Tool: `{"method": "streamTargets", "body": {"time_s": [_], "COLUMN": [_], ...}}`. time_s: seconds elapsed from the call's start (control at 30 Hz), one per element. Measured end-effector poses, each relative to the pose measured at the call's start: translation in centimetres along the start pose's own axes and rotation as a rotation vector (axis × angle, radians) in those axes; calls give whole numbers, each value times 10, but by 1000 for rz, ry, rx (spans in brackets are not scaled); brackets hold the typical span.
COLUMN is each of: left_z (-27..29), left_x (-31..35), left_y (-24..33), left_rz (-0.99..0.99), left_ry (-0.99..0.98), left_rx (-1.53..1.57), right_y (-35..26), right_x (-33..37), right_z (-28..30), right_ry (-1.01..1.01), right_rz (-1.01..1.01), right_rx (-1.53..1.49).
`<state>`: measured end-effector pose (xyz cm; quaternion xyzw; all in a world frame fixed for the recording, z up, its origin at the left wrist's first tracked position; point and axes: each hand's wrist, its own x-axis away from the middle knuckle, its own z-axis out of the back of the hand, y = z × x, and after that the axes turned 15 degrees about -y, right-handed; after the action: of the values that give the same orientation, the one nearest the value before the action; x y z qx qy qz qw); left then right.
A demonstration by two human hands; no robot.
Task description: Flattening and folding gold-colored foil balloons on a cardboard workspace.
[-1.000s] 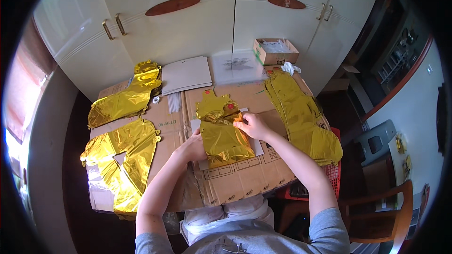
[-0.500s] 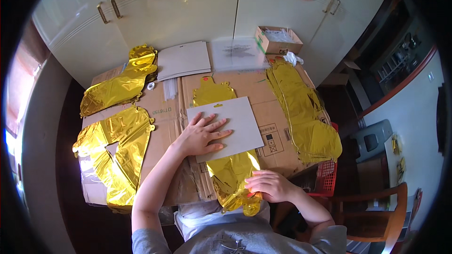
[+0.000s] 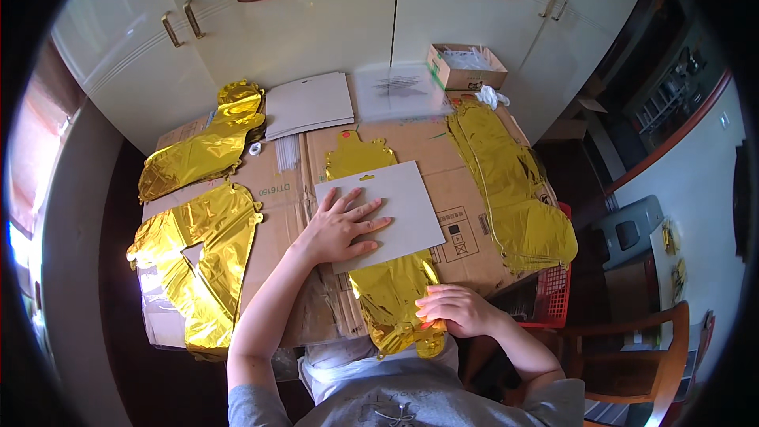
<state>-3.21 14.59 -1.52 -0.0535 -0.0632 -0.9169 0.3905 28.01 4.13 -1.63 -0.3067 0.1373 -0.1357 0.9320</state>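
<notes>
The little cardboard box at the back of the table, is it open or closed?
Open. The small cardboard box has its flaps up, and pale crumpled stuff shows inside it.

- The room is bright, with daylight coming in from the left edge.
- The gold foil balloons shine with glare.
- The picture is round, with black corners.
- Straight cupboard doors bend near the rim.
- The middle looks sharp.
</notes>
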Motion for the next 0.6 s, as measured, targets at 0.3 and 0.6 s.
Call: {"method": "streamTargets", "body": {"time_s": [0.3,0.6], "left_z": [3,-3], "left_x": [1,2], "left_y": [2,-1], "left_rz": [0,0], "left_ry": [-26,29], "left_rx": [26,4], "right_y": [-1,15], "right_x": [1,-58], "right_z": [2,70], "right_ry": [11,245], "right_rz": [-5,-246], "right_rx": [-43,-161]}}
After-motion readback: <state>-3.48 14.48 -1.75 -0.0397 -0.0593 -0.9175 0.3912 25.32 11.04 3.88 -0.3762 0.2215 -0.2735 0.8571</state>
